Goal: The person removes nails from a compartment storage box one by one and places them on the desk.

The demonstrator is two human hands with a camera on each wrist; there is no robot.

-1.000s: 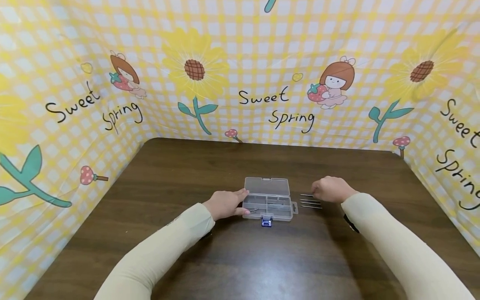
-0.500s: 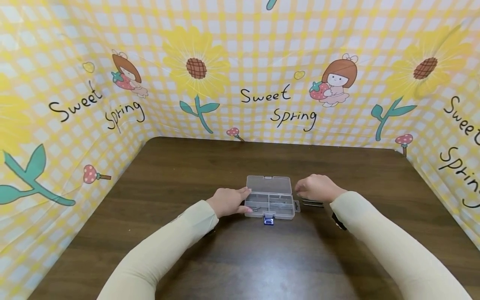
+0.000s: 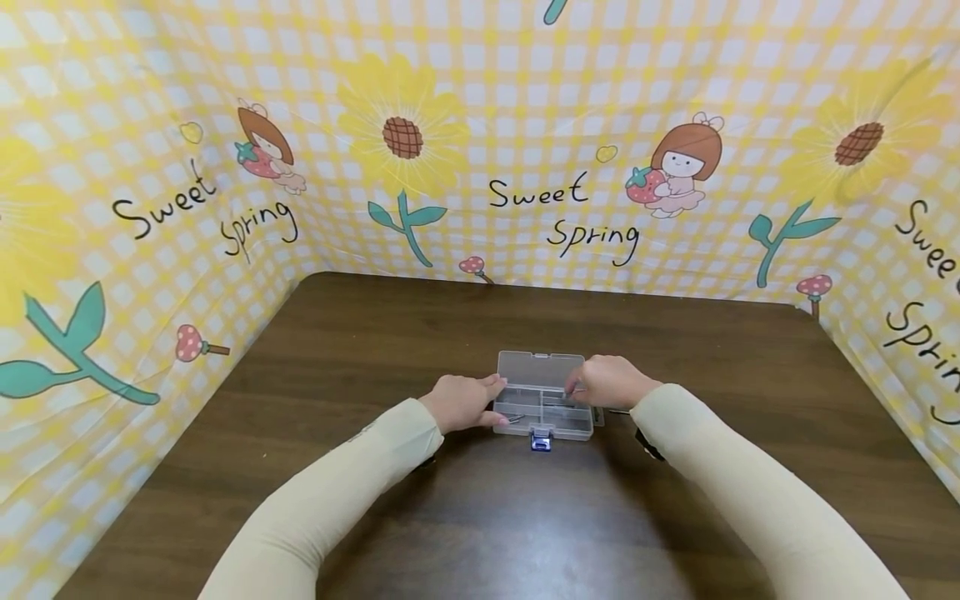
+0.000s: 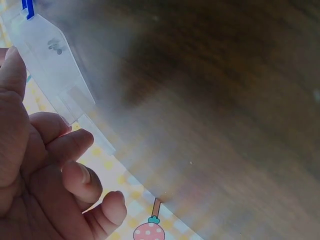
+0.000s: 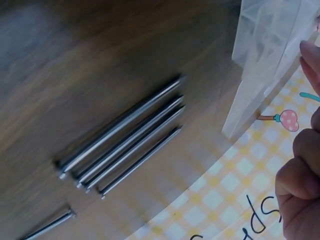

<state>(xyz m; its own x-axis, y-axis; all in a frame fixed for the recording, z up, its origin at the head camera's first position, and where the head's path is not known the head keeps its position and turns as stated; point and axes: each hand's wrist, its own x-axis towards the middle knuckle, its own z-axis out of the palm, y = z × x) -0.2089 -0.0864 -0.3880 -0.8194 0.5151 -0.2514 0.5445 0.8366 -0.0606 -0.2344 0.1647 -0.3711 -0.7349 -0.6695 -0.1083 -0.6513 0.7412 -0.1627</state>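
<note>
Nails in and out: by how things lie, the packing looks partway, some nails boxed and several loose.
Nails done: a small heap (image 3: 513, 419) lies in the near left compartment, and thin ones (image 3: 557, 405) lie in the far right compartment of the box (image 3: 555, 435).
Nails left: a row of four (image 5: 121, 126) rests on the worktop (image 3: 360, 333), just beside the right end of the box, with one more nail (image 5: 50, 224) apart from them, cut off by the edge of the right wrist view.
Lid (image 3: 536, 369): folded back away from the person; closing it is not yet done.
Box place: middle of the worktop, between the two hands, its blue clasp (image 3: 541, 442) towards the person.
Left hand (image 3: 461, 402): thumb and forefinger apart, touching the left end of the box; the other fingers curl loosely beside it.
Right hand (image 3: 615, 381): over the far right compartment, fingers curled with the tips drawn close together; whether they pinch a nail, I cannot tell.
Count: one box, one lid, one clasp, four compartments, two hands, five loose nails in view; the boxed nails are too small to number.
</note>
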